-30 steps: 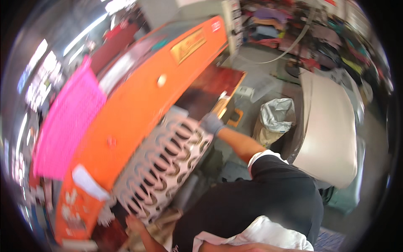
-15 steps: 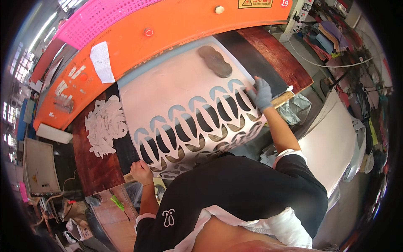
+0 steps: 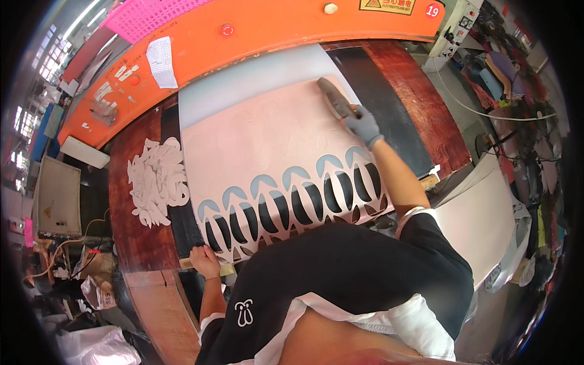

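Orange metal press beam (image 3: 286, 24) across the back, dark red wooden worktop (image 3: 129, 243) below: placing step, by the look of it!
Head view: grey-gloved right hand (image 3: 365, 126) grips the brown sole-shaped cutter (image 3: 333, 97), seemingly tilted, over the upper right of the pale pink cut-out sheet (image 3: 237, 140); bare left hand (image 3: 204, 260) at its lower left corner, grip unclear; next move likely calls for settling the cutter flat.

Past my table's (image 3: 420, 91) left edge I see windows (image 3: 25, 121) and a bright tube light (image 3: 81, 18); grey floor (image 3: 460, 80) borders its right edge.
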Tool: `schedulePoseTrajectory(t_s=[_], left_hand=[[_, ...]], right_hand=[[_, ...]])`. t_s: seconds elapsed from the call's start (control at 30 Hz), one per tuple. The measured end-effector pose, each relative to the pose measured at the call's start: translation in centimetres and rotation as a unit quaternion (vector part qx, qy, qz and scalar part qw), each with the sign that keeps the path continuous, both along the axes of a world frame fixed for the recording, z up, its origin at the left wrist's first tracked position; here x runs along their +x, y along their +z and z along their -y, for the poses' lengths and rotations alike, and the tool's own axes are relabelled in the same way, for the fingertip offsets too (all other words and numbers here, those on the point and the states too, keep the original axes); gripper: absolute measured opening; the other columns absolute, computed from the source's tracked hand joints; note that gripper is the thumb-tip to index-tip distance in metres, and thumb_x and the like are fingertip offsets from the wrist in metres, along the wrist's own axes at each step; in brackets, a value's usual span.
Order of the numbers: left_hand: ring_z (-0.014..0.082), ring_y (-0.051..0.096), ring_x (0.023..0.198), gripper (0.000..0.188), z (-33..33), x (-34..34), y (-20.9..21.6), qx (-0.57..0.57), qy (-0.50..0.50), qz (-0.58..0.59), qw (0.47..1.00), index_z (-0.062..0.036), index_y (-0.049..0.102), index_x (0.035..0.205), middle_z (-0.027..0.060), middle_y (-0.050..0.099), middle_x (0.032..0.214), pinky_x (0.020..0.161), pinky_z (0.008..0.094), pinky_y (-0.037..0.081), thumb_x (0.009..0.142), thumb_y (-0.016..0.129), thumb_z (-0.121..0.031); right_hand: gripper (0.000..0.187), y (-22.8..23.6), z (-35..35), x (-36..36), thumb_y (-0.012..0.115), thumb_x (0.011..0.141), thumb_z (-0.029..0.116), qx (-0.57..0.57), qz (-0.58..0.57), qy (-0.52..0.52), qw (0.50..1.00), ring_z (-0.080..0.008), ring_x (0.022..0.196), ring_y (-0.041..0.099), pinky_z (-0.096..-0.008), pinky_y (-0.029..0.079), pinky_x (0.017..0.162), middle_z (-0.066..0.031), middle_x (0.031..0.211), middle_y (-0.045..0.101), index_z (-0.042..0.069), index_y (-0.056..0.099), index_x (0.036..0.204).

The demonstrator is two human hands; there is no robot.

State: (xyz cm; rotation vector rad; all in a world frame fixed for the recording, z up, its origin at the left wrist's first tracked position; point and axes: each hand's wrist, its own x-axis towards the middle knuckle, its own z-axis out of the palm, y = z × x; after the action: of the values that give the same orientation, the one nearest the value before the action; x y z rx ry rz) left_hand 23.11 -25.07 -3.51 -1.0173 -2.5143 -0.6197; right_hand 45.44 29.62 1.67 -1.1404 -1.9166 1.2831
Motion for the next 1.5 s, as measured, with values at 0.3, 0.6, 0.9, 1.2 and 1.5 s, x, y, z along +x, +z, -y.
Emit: schedulePoseTrajectory(t_s=[0.3, 0.6, 0.9, 1.2, 1.5], left_hand=[[0.0276, 0.054, 0.067, 0.026, -0.3, -1.4, 0.4, 0.115, 0.097, 0.219, 0.964, -0.0005, 0.057, 0.08, 0.0132, 0.056, 0.074, 0.065, 0.0382, 0.044, 0.09, 0.053, -0.023], [0.0087, 0.051, 0.06, 0.029, -9.3, -8.6, 3.7, 0.161, 0.078, 0.495, 0.85, -0.0045, 0.062, 0.09, 0.001, 0.056, 0.072, 0.049, 0.0225, 0.041, 0.087, 0.061, -0.033], [0.0289, 0.058, 0.062, 0.03, -15.4, -12.5, 2.0, 0.139, -0.027, 0.33, 0.933, -0.0015, 0.064, 0.086, 0.0154, 0.059, 0.064, 0.058, 0.0397, 0.044, 0.085, 0.059, -0.031], [0.0356, 0.058, 0.06, 0.029, -8.2, -15.1, 8.8, 0.104, 0.086, 0.119, 0.984, -0.004, 0.062, 0.08, 0.019, 0.058, 0.064, 0.056, 0.0448, 0.044, 0.085, 0.06, -0.032], [0.0379, 0.061, 0.083, 0.027, 1.5, -21.2, 9.1, 0.003, 0.153, 0.143, 0.978, -0.003, 0.061, 0.098, 0.0187, 0.064, 0.087, 0.073, 0.0455, 0.047, 0.081, 0.061, -0.023]], right_hand=[[0.063, -2.5, -5.8, 8.8, 0.068, 0.061, 0.037, 0.234, 0.199, -0.17, 0.936, -0.0355, 0.105, 0.055, -0.04, 0.044, 0.091, -0.0213, 0.114, 0.056, 0.006, 0.059, 0.115], [0.05, -3.3, -3.6, 8.2, 0.064, 0.076, 0.033, 0.126, 0.083, 0.032, 0.988, -0.0332, 0.088, 0.062, -0.0379, 0.048, 0.08, -0.0204, 0.097, 0.064, -0.004, 0.058, 0.108], [0.035, -3.2, -8.1, 6.2, 0.063, 0.076, 0.031, 0.024, 0.175, -0.069, 0.982, -0.0134, 0.065, 0.052, -0.0305, 0.044, 0.062, -0.0059, 0.07, 0.06, -0.004, 0.062, 0.083], [0.028, 4.8, 1.5, -4.4, 0.059, 0.085, 0.026, 0.204, 0.016, 0.057, 0.977, -0.0127, 0.064, 0.047, -0.0304, 0.041, 0.061, -0.0061, 0.066, 0.055, 0.0, 0.061, 0.075], [0.032, 10.7, 14.7, -17.6, 0.057, 0.087, 0.027, 0.07, -0.069, 0.18, 0.979, -0.0065, 0.057, 0.038, -0.0261, 0.036, 0.053, 0.0019, 0.058, 0.045, 0.001, 0.057, 0.068]])
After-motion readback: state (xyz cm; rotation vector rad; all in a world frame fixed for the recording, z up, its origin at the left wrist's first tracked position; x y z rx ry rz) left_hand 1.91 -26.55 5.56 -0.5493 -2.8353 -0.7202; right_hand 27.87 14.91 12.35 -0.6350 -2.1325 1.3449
